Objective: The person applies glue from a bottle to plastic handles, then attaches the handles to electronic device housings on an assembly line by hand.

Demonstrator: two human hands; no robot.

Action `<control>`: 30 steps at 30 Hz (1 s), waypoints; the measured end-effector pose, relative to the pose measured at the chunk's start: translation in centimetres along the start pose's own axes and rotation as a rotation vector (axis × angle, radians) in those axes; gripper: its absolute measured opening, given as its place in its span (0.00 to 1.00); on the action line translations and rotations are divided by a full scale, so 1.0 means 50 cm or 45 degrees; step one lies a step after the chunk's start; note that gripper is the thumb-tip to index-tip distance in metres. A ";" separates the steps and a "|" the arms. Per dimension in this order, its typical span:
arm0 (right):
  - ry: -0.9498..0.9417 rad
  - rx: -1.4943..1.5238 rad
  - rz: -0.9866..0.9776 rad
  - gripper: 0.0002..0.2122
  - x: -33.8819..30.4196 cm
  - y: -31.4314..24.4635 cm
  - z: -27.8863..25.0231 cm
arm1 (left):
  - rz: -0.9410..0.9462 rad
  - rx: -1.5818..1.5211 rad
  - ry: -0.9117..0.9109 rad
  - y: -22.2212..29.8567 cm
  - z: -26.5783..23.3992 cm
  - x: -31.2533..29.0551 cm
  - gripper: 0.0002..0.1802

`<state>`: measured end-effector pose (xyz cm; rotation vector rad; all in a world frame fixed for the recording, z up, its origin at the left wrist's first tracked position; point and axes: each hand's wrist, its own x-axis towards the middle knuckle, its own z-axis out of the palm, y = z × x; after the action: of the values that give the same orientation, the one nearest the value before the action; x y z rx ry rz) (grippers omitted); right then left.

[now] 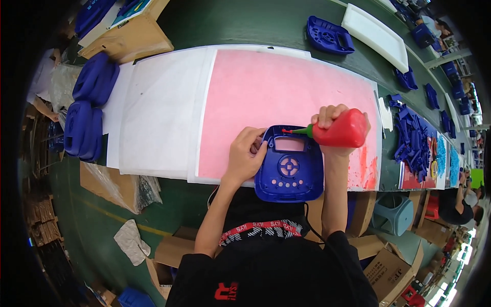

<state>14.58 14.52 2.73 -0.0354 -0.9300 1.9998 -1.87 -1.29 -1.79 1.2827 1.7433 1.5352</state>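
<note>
My left hand (247,155) grips the left edge of a blue plastic housing (271,176), with the thumb on its inner side. The housing has a rectangular window, a round grille and a row of small holes, and it is held at the table's front edge. In my right hand (331,118) is a red squeeze bottle (345,129), tipped sideways with its green nozzle (303,131) pointing left. The nozzle's red tip lies over the upper edge of the housing, above the window. Whether the tip touches the plastic I cannot tell.
A pink sheet (286,87) with red smears at its right covers the table. Stacked blue housings (84,130) stand at the left. Many small blue parts (410,138) lie at the right. Beyond runs a green conveyor (230,23) with a blue shell (330,36) and white tray (376,36).
</note>
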 end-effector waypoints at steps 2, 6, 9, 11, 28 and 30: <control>-0.004 0.002 -0.041 0.30 -0.010 -0.026 -0.013 | 0.012 -0.008 -0.006 0.001 0.001 0.001 0.15; -0.032 -0.037 -0.152 0.31 -0.031 -0.048 -0.027 | -0.018 0.008 -0.023 0.007 -0.002 -0.001 0.15; -0.010 -0.069 -0.136 0.30 -0.028 -0.038 -0.019 | -0.022 0.011 -0.050 0.003 -0.004 0.001 0.15; 0.072 -0.104 -0.107 0.30 -0.030 -0.022 -0.014 | -0.053 0.013 -0.053 0.003 -0.003 -0.002 0.14; 0.590 0.565 0.138 0.19 -0.080 -0.037 -0.178 | 0.078 0.089 -0.043 -0.014 0.001 -0.002 0.15; 0.803 0.775 0.029 0.18 -0.085 -0.033 -0.241 | 0.098 0.085 -0.018 -0.018 0.007 -0.010 0.15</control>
<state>22.68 19.07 -6.23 -0.3151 0.0855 2.0250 -1.64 -1.48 -2.83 1.4051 1.7688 1.5171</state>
